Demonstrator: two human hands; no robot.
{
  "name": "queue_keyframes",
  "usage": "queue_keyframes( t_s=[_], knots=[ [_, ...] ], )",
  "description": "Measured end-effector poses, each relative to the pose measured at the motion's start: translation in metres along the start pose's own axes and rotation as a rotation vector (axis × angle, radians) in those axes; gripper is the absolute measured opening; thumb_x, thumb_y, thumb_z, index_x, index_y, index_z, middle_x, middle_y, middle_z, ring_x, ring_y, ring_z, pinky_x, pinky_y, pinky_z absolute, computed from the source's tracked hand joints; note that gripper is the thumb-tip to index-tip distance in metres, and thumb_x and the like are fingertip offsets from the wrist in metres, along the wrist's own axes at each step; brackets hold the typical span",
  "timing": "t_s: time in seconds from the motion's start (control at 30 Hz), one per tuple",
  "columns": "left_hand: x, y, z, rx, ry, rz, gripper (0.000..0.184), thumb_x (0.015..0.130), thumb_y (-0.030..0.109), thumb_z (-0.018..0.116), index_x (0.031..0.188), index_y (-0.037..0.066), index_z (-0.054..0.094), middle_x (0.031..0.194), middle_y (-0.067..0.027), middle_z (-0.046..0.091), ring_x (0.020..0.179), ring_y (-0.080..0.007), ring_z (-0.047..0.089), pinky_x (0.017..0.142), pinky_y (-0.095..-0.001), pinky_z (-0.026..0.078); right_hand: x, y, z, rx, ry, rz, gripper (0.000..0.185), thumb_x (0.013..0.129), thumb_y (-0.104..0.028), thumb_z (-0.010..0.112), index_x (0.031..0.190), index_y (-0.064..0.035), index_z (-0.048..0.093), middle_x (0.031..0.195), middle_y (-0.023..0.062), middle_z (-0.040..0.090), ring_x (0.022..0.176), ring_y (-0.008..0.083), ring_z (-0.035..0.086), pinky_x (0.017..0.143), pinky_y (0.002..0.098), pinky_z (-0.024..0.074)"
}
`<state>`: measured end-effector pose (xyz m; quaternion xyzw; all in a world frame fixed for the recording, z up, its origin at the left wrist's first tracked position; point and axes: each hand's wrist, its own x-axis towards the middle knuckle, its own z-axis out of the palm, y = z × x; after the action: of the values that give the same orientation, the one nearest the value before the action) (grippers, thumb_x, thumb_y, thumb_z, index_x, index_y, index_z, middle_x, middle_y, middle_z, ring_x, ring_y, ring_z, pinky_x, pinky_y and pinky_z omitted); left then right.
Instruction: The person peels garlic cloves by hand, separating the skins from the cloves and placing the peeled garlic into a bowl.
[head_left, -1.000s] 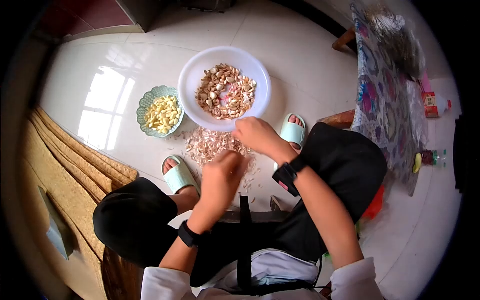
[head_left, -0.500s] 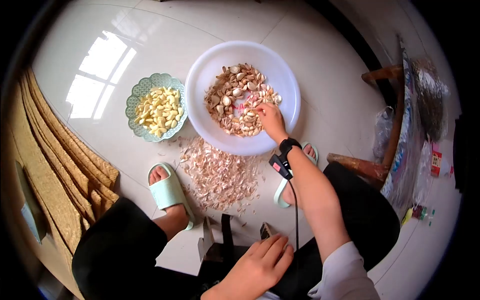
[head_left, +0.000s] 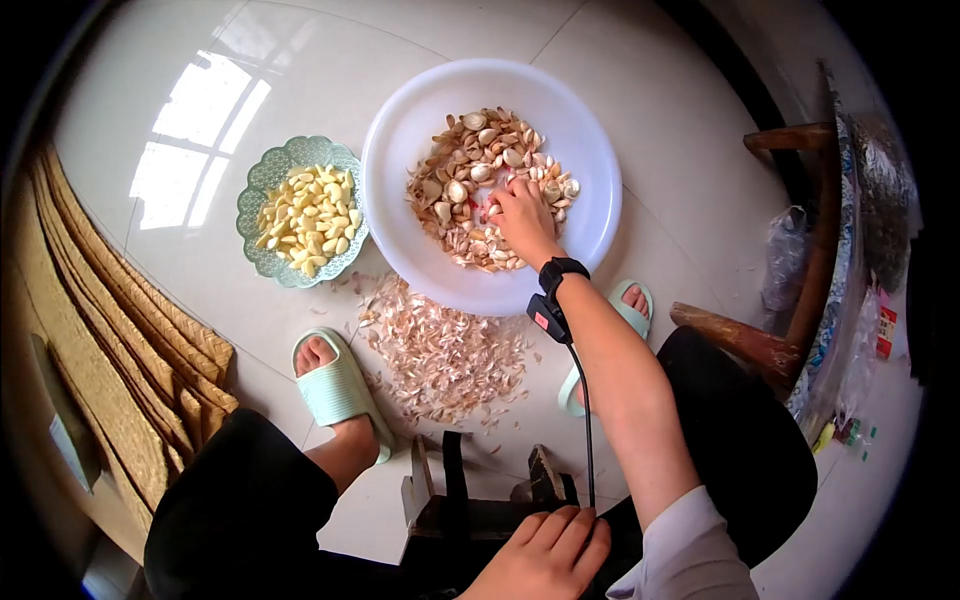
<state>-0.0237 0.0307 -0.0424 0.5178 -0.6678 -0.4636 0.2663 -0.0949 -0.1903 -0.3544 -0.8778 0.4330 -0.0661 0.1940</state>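
My right hand (head_left: 526, 221), with a black strap and device on its wrist, reaches into a wide white basin (head_left: 400, 82). Its fingers curl down among unpeeled garlic cloves (head_left: 470, 160); the fingertips are partly hidden, and what they hold, if anything, does not show. My left hand (head_left: 548, 556) lies over my lap by a black cable, fingers extended and nothing visible in them. To the left of the basin, peeled garlic cloves (head_left: 310, 220) fill a scalloped green bowl (head_left: 255, 190).
Garlic skins (head_left: 440, 350) are heaped on the tiled floor between my slippered feet. Folded brown matting (head_left: 120, 340) lies at left. A wooden-legged piece of furniture (head_left: 745, 345) and plastic bags (head_left: 787, 260) stand at right. A dark low object (head_left: 470, 515) sits between my legs.
My right hand has moved slightly left and up in the basin, its fingers deeper among the cloves. My left hand has shifted right and down. The camera view has also shifted a little.
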Motion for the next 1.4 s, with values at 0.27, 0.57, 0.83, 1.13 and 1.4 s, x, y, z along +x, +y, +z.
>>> queue_keyframes(
  t_s=[0.27, 0.57, 0.83, 1.13, 1.4],
  knots=[
    [-0.008, 0.006, -0.007, 0.060, 0.006, 0.023, 0.032, 0.069, 0.013, 0.048, 0.098, -0.001, 0.052, 0.096, -0.0129, 0.053, 0.089, -0.0233, 0.051, 0.076, -0.0312, 0.041, -0.002, -0.008, -0.007, 0.031, 0.105, 0.082, 0.015, 0.075, -0.010, 0.057, 0.088, -0.0033, 0.056, 0.083, 0.0136, 0.058, 0.084, 0.0305, 0.054, 0.073, 0.0395, 0.0417],
    [-0.027, 0.003, -0.023, 0.365, 0.243, -0.009, 0.036, 0.073, 0.008, 0.054, 0.108, 0.000, 0.050, 0.104, -0.0181, 0.052, 0.089, -0.0305, 0.053, 0.077, -0.0408, 0.043, 0.011, -0.063, -0.144, 0.350, 0.075, -0.129, 0.021, 0.077, -0.003, 0.051, 0.096, -0.0007, 0.061, 0.082, 0.0177, 0.059, 0.077, 0.0281, 0.059, 0.069, 0.0344, 0.0455],
    [-0.029, 0.003, -0.035, 0.450, 0.640, -0.095, 0.062, 0.075, 0.007, 0.063, 0.129, 0.009, 0.032, 0.117, -0.0175, 0.044, 0.104, -0.0282, 0.049, 0.079, -0.0338, 0.047, -0.052, -0.155, -0.288, 0.518, -0.187, -0.154, 0.018, 0.068, -0.017, 0.061, 0.075, 0.0003, 0.062, 0.072, 0.0156, 0.062, 0.064, 0.0235, 0.060, 0.063, 0.0323, 0.0472],
    [-0.044, 0.023, 0.002, 0.172, 0.737, 0.341, 0.026, 0.071, -0.006, 0.062, 0.096, -0.001, 0.056, 0.092, -0.0114, 0.057, 0.076, -0.0197, 0.061, 0.065, -0.0271, 0.050, -0.200, -0.202, -0.318, 0.851, -0.112, -0.100, 0.015, 0.076, -0.009, 0.059, 0.083, 0.0043, 0.056, 0.070, 0.0106, 0.061, 0.063, 0.0125, 0.059, 0.058, 0.0240, 0.0456],
    [-0.048, 0.042, 0.013, -0.743, 0.501, 0.130, 0.022, 0.077, -0.008, 0.056, 0.098, -0.004, 0.050, 0.084, -0.0091, 0.058, 0.072, -0.0137, 0.059, 0.063, -0.0252, 0.049, -0.225, -0.195, -0.325, 1.196, -0.203, -0.058, 0.015, 0.082, -0.011, 0.060, 0.086, 0.0027, 0.055, 0.074, 0.0054, 0.060, 0.069, 0.0087, 0.057, 0.062, 0.0216, 0.0455]
  ],
)
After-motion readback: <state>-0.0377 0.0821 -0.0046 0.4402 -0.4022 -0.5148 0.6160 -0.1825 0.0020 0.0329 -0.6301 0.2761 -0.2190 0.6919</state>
